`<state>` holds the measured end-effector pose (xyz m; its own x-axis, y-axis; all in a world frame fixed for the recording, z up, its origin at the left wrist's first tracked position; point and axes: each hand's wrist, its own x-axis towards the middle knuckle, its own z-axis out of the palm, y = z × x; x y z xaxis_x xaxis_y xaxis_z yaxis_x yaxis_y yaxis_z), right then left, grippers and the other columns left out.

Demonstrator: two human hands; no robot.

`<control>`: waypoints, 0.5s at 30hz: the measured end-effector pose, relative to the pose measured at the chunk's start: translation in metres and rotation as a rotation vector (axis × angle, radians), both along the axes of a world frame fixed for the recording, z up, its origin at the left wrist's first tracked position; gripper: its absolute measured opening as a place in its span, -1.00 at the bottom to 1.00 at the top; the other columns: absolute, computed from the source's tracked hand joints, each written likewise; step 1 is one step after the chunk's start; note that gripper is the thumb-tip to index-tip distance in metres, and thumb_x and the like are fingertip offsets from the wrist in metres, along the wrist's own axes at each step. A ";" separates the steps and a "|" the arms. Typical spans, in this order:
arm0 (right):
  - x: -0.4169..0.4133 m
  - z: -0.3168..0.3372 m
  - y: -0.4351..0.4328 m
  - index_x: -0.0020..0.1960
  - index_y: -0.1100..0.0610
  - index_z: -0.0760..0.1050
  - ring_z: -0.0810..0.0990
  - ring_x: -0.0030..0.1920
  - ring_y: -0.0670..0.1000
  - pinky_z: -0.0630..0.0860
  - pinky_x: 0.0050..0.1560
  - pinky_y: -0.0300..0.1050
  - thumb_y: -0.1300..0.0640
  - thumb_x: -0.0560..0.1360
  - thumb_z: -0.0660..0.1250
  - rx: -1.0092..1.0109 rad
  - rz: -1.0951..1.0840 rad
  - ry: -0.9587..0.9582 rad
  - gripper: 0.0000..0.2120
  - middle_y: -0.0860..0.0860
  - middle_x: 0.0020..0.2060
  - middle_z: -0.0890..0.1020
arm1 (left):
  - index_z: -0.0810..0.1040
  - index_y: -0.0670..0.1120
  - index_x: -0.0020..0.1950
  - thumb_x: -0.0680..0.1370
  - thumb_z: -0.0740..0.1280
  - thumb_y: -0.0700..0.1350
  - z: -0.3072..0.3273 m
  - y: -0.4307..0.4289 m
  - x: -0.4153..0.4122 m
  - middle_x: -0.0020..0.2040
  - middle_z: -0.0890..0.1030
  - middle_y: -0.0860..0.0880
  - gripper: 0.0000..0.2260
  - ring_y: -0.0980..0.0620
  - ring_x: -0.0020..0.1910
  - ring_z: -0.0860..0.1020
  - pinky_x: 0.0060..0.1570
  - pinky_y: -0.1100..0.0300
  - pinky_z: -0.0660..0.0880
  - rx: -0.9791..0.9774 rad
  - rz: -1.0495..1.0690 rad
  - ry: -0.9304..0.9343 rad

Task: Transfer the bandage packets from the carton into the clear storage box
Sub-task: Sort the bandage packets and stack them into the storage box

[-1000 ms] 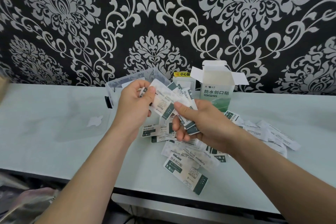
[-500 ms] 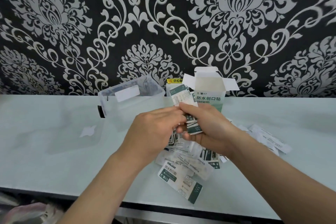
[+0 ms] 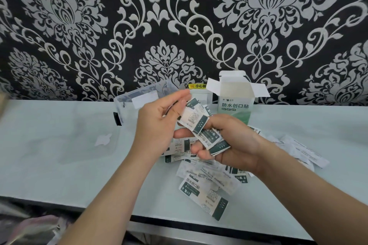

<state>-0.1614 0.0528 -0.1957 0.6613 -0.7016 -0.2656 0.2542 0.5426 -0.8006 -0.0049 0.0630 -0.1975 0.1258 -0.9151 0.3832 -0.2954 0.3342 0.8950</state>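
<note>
My left hand (image 3: pixel 159 123) pinches one white-and-green bandage packet (image 3: pixel 194 120) by its end, lifting it off a small stack of packets (image 3: pixel 214 141) that my right hand (image 3: pixel 229 145) grips. The open white-and-green carton (image 3: pixel 236 103) stands upright behind my hands, flaps up. The clear storage box (image 3: pixel 137 98) sits at the back left of my left hand, partly hidden by it. Several loose packets (image 3: pixel 203 193) lie on the table below and to the right of my hands.
The pale table (image 3: pixel 59 145) ends at a dark front edge (image 3: pixel 179 223). A yellow-labelled item (image 3: pixel 197 86) stands between box and carton. A small white scrap (image 3: pixel 102 139) lies left of the box. Patterned wallpaper rises behind.
My left hand came back from the box side to the right hand's stack and now draws one packet up and left. The camera view shifted slightly.
</note>
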 end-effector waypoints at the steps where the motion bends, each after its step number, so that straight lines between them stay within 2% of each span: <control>1: 0.000 0.000 0.000 0.18 0.24 0.48 0.59 -0.48 0.03 0.51 -0.54 -0.23 0.28 0.58 0.08 0.009 -0.007 -0.002 -0.73 0.25 -0.03 0.68 | 0.63 0.11 0.11 0.58 0.32 -0.16 -0.001 0.000 0.000 -0.01 0.70 0.14 -0.79 0.20 0.01 0.64 -0.01 0.36 0.52 0.014 -0.013 0.005; 4: 0.001 -0.001 0.000 0.11 0.18 0.51 0.49 -0.54 -0.01 0.41 -0.62 -0.28 0.07 0.61 0.09 0.039 -0.007 -0.003 -0.72 0.22 -0.14 0.67 | 0.62 0.05 0.17 0.58 0.32 -0.18 -0.005 0.000 -0.003 0.08 0.68 0.06 -0.78 0.17 0.05 0.64 0.00 0.31 0.54 0.088 -0.059 0.043; 6: 0.002 -0.004 -0.001 0.10 0.16 0.55 0.47 -0.54 -0.01 0.38 -0.65 -0.29 -0.19 0.60 0.08 0.077 0.013 -0.031 -0.54 0.21 -0.17 0.64 | 0.61 0.02 0.20 0.57 0.34 -0.19 -0.007 0.000 -0.005 0.10 0.68 0.04 -0.76 0.13 0.03 0.65 -0.07 0.25 0.58 0.130 -0.079 0.063; 8: 0.001 -0.007 -0.003 0.02 0.15 0.60 0.44 -0.55 -0.03 0.35 -0.66 -0.31 -0.32 0.56 0.05 0.109 0.018 -0.037 -0.41 0.20 -0.19 0.62 | 0.59 0.02 0.24 0.56 0.36 -0.20 -0.009 -0.002 -0.007 0.11 0.67 0.05 -0.73 0.12 0.00 0.66 -0.14 0.22 0.60 0.142 -0.095 0.065; 10: 0.002 -0.007 -0.002 -0.02 0.16 0.59 0.41 -0.55 -0.06 0.33 -0.67 -0.33 -0.27 0.57 0.07 0.119 0.027 -0.024 -0.46 0.17 -0.24 0.61 | 0.54 0.06 0.28 0.55 0.37 -0.18 -0.011 -0.004 -0.008 0.15 0.65 0.09 -0.68 0.13 -0.03 0.65 -0.13 0.25 0.57 0.138 -0.121 0.029; 13: 0.002 -0.006 -0.002 0.03 0.17 0.50 0.39 -0.53 -0.08 0.32 -0.64 -0.34 -0.02 0.59 0.17 0.121 0.015 -0.024 -0.73 0.13 -0.31 0.55 | 0.43 0.11 0.36 0.61 0.26 -0.12 -0.009 -0.002 -0.010 0.32 0.52 0.11 -0.67 0.20 -0.08 0.57 -0.09 0.38 0.49 0.156 -0.201 0.005; 15: 0.001 -0.004 -0.003 0.04 0.19 0.41 0.38 -0.51 -0.08 0.33 -0.62 -0.34 0.17 0.53 0.20 0.118 -0.035 -0.027 -0.87 0.10 -0.35 0.50 | 0.37 0.17 0.38 0.61 0.20 0.01 -0.003 0.002 -0.008 0.39 0.41 0.15 -0.67 0.33 0.12 0.49 0.03 0.50 0.39 0.155 -0.233 -0.045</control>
<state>-0.1606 0.0498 -0.1997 0.6450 -0.6891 -0.3303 0.2952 0.6234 -0.7240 -0.0133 0.0650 -0.2010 -0.1088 -0.9656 0.2363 -0.2671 0.2574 0.9287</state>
